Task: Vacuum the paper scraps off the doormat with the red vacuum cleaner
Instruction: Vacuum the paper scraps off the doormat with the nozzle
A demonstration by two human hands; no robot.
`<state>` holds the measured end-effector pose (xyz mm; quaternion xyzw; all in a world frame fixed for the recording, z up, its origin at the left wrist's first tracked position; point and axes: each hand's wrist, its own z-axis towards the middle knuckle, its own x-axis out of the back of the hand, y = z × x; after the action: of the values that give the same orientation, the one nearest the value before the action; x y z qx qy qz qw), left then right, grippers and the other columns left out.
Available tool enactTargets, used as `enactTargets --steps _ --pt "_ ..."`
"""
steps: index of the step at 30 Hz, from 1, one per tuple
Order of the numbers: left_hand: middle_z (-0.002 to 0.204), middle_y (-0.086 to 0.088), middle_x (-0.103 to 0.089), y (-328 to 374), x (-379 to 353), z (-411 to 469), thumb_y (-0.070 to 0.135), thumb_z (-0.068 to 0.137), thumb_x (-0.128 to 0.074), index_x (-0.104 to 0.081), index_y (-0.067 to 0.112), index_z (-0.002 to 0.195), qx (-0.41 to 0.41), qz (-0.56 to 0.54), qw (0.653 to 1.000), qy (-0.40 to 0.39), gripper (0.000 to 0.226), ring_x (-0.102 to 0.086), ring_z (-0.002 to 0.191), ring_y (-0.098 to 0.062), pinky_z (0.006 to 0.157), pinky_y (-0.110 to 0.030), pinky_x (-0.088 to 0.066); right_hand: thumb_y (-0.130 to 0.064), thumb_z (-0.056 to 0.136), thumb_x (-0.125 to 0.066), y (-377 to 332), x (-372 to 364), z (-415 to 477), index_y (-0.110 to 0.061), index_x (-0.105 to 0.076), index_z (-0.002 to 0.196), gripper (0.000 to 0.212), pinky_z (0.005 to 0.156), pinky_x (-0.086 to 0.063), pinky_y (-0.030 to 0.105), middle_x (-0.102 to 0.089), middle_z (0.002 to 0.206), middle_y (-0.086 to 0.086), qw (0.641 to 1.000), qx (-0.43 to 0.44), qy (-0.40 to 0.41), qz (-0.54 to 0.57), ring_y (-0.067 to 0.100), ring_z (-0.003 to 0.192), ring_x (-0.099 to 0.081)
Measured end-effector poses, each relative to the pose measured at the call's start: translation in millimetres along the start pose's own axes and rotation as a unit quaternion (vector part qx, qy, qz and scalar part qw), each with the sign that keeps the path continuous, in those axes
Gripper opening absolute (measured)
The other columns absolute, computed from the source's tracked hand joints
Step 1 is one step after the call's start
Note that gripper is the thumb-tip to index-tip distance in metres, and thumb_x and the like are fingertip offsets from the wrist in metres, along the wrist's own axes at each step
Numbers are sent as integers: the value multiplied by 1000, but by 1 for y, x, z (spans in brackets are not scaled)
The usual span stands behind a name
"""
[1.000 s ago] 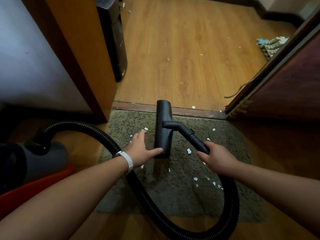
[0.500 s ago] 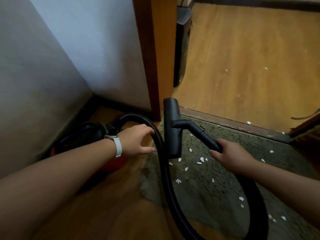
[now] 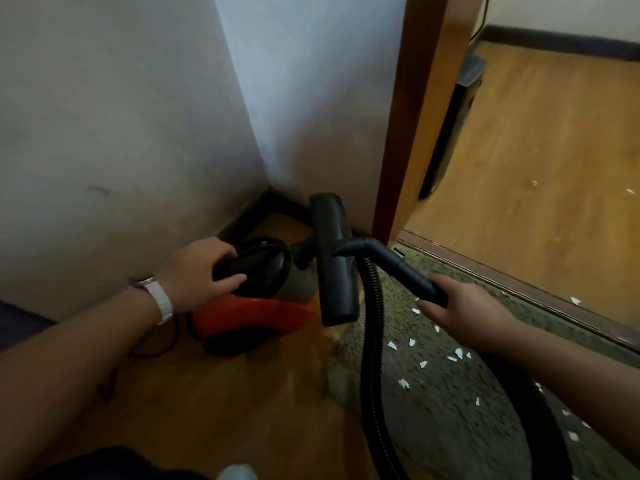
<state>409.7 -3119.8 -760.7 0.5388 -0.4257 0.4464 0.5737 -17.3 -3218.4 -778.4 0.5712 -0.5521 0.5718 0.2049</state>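
Now left hand (image 3: pixel 194 271) grips vacuum (image 3: pixel 249 313), right hand (image 3: pixel 467 313) wand (image 3: pixel 408 271).

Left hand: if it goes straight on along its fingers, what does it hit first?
The black top of the vacuum cleaner: the left hand points straight at it, with its fingers at the rim. Whether they touch it is unclear.

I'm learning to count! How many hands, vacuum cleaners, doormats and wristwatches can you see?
Hands: 2 (left hand, right hand)
Red vacuum cleaner: 1
Doormat: 1
Wristwatch: 1
Total: 5
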Motion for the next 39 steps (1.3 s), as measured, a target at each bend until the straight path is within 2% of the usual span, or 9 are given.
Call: enactTargets --steps 3,5,8,14,19,25,28,34,39 --pt "100 -3 -56 -35 -1 -24 76 68 -56 -61 15 111 113 -13 993 -31 75 -56 89 -24 76 -38 -49 -41 94 -62 -28 3 16 -28 -57 109 21 53 -46 27 -62 75 -6 999 22 18 14 10 62 -61" --pt "119 -8 -54 -51 -10 -36 70 71 -69 -54 14 128 176 -19 980 -87 81 -54 106 -26 89 -39 -48 -40 94 -62 -48 4 26 -27 -57 107 20 51 -42 28 -61 74 -5 999 33 16 9 12 63 -60" --pt "142 -8 -44 -68 -28 -44 68 75 -68 -39 14 146 225 -35 962 -151 94 -48 126 -27 103 -41 -45 -39 94 -62 -70 -1 37 -24 -58 103 18 49 -38 28 -61 74 -3 999 45 10 6 13 62 -59" --pt "147 -6 -39 -63 -58 -44 66 81 -63 -37 15 148 279 -119 933 -192 88 -49 127 -26 104 -41 -46 -40 95 -62 -87 -9 50 -22 -60 110 24 54 -48 31 -65 79 -1 999 30 27 32 14 64 -62" --pt "140 -10 -43 -52 -79 -38 78 80 -50 -46 13 139 297 -101 936 -156 88 -50 122 -28 102 -44 -47 -40 95 -62 -82 -14 56 -23 -60 110 24 50 -39 27 -63 78 -3 999 27 23 13 11 63 -60" --pt "150 -14 -35 -28 -89 -25 81 73 -55 -25 12 150 369 -125 920 -44 108 -41 134 -35 105 -50 -43 -40 95 -62 -78 -21 61 -23 -58 106 21 48 -36 25 -62 74 -3 999 18 22 26 11 60 -59" --pt "149 -14 -35 -23 -88 -13 77 76 -56 -21 16 151 366 -154 918 2 102 -43 132 -36 105 -49 -43 -39 95 -63 -78 -21 63 -24 -57 107 21 49 -36 25 -61 76 -4 999 12 21 41 11 61 -59" --pt "144 -14 -39 -27 -85 4 76 84 -42 -30 29 147 384 -183 905 1 79 -52 118 -41 97 -52 -49 -41 94 -62 -77 -20 65 -26 -56 103 19 50 -38 26 -61 77 -5 999 16 21 35 11 64 -59" --pt "121 -11 -48 -31 -82 8 61 92 -43 -47 24 121 400 -135 906 7 48 -58 87 -36 80 -47 -55 -41 94 -63 -73 -23 64 -26 -57 105 19 51 -45 28 -63 78 -4 999 17 24 36 12 63 -62"
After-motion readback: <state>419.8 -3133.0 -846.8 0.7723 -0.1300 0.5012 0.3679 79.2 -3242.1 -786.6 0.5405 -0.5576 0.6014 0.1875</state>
